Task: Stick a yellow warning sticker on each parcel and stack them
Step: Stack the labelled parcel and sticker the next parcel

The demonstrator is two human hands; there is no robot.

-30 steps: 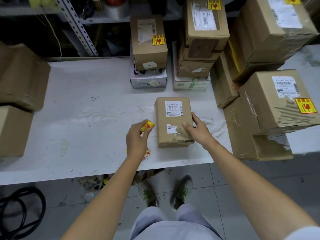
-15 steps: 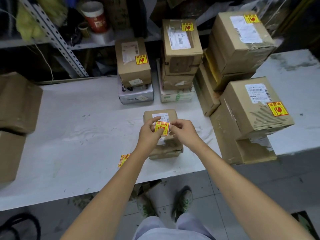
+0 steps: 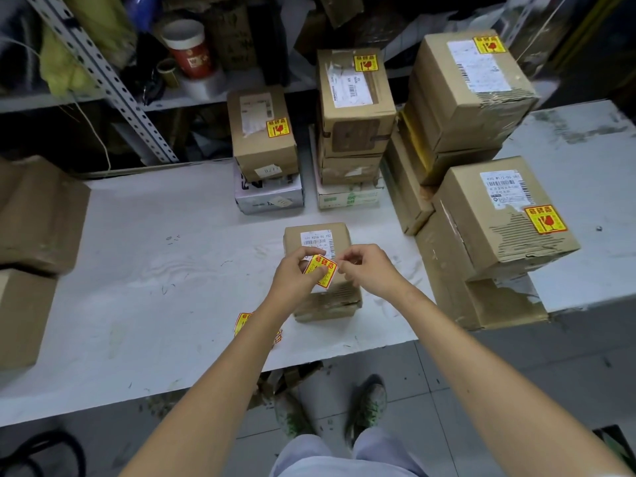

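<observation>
A small brown parcel (image 3: pixel 318 241) with a white label lies on the white table (image 3: pixel 165 270) in front of me. Just above its near half, my left hand (image 3: pixel 296 275) and my right hand (image 3: pixel 366 270) both pinch a yellow warning sticker (image 3: pixel 323 270) with red print, the left at its left edge, the right at its upper right corner. A small pile of spare yellow stickers (image 3: pixel 243 321) lies on the table, partly hidden under my left forearm.
Stickered parcels stand stacked at the back: one stack (image 3: pixel 263 132), a taller one (image 3: pixel 354 105), and big boxes at right (image 3: pixel 464 87), (image 3: pixel 502 215). Plain cartons (image 3: pixel 38 215) sit at the table's left edge. A metal shelf (image 3: pixel 103 63) holds clutter behind.
My left hand carried the sticker from beside the parcel to above it. My right hand left the parcel's side and took the sticker's other edge. The camera tilted up.
</observation>
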